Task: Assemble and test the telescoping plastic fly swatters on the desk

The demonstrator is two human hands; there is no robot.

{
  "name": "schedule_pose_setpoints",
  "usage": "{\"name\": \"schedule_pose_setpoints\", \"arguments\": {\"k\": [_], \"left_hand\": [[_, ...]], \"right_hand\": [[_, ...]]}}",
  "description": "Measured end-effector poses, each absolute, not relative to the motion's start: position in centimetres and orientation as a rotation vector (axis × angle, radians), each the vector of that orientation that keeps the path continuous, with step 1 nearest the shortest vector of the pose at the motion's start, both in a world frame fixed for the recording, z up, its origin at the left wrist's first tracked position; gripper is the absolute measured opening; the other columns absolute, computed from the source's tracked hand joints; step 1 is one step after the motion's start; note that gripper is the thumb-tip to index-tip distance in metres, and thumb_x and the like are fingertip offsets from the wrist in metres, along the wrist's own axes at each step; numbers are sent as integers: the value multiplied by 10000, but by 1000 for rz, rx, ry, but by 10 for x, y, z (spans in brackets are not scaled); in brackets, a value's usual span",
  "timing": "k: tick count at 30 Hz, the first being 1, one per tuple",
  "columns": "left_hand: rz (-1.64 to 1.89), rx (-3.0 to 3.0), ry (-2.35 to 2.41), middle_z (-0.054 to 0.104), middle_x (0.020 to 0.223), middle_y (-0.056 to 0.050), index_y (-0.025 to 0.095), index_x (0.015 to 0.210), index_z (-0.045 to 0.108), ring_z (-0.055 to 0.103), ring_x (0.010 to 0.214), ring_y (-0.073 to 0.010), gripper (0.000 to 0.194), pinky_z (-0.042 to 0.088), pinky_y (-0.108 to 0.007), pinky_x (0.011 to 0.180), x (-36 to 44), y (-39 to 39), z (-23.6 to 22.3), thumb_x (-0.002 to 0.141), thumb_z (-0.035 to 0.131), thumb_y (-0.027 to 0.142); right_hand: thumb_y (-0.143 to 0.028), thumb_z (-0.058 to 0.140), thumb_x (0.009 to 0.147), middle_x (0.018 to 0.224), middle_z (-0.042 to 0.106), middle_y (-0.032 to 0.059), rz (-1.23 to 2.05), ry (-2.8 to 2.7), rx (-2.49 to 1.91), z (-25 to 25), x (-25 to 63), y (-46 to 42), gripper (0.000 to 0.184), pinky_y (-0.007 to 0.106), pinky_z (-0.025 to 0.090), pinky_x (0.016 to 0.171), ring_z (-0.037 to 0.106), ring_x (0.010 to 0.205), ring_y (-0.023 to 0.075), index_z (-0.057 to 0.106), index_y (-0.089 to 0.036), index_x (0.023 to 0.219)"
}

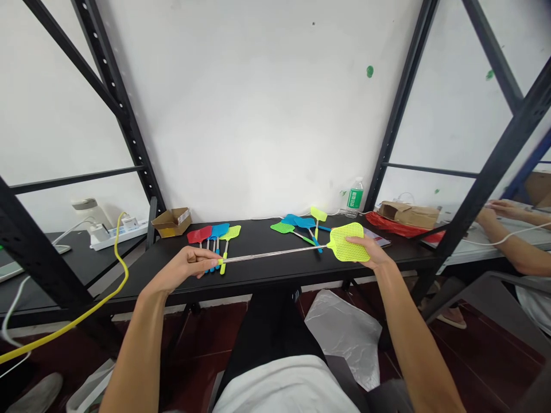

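Note:
A yellow-green fly swatter (348,242) with a long metal rod is stretched level between my hands, above the front of the black table. Its handle end sits in my left hand (189,265), the fingers closed round it. My right hand (369,252) grips the perforated head at its right edge, thumb in front. Just behind my left hand lies a row of swatters: a red one (199,234), blue ones (220,230) and a yellow-green one (231,233). Farther right, a loose group holds a green swatter (282,228), blue ones (305,222) and a yellow one (318,214).
An open cardboard box (172,222) stands at the table's back left, a water bottle (354,198) at the back right. Black rack posts (398,103) rise on both sides. A yellow cable (123,275) hangs at the left. At right, another person's hands (495,212) are over a neighbouring table.

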State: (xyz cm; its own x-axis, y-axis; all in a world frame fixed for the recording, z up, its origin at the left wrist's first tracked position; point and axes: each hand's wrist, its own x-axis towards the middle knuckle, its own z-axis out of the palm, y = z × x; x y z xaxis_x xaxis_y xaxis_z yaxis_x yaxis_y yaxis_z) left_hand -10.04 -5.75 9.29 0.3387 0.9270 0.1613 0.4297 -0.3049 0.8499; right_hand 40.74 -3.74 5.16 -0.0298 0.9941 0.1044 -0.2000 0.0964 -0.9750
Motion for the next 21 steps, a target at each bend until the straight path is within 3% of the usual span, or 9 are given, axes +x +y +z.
{"name": "schedule_pose_setpoints", "arguments": {"k": [4,10,15,21], "left_hand": [[894,1900,1230,476,508,3,167,935,805,411,518,-134,381,393,-262,495,-97,-59,96,772,723,501],[930,1923,1161,569,621,-17,173,940,798,446,557,-126,360,390,-243,503,-79,-59,96,788,724,491],[917,1953,1137,540,585,-5,172,939,800,439,562,-125,351,365,-237,506,-56,-67,101,808,716,486],[878,1957,1049,485,564,9,169,915,779,396,530,-117,406,338,-243,488,-11,-73,101,808,677,548]], "right_hand": [[-302,778,663,896,762,131,1269,-1140,-950,51,403,-37,580,236,400,322,678,561,225,658,-125,1201],[-318,779,679,847,754,99,1287,-1139,-941,56,375,-40,453,236,433,350,680,579,215,676,-154,1088],[-319,786,703,802,741,82,1347,-1153,-914,57,346,-44,364,234,445,347,671,560,201,681,-156,1011],[-362,766,771,922,754,128,1466,-1324,-776,54,315,-50,424,240,461,355,726,628,243,671,-144,1122]]}}
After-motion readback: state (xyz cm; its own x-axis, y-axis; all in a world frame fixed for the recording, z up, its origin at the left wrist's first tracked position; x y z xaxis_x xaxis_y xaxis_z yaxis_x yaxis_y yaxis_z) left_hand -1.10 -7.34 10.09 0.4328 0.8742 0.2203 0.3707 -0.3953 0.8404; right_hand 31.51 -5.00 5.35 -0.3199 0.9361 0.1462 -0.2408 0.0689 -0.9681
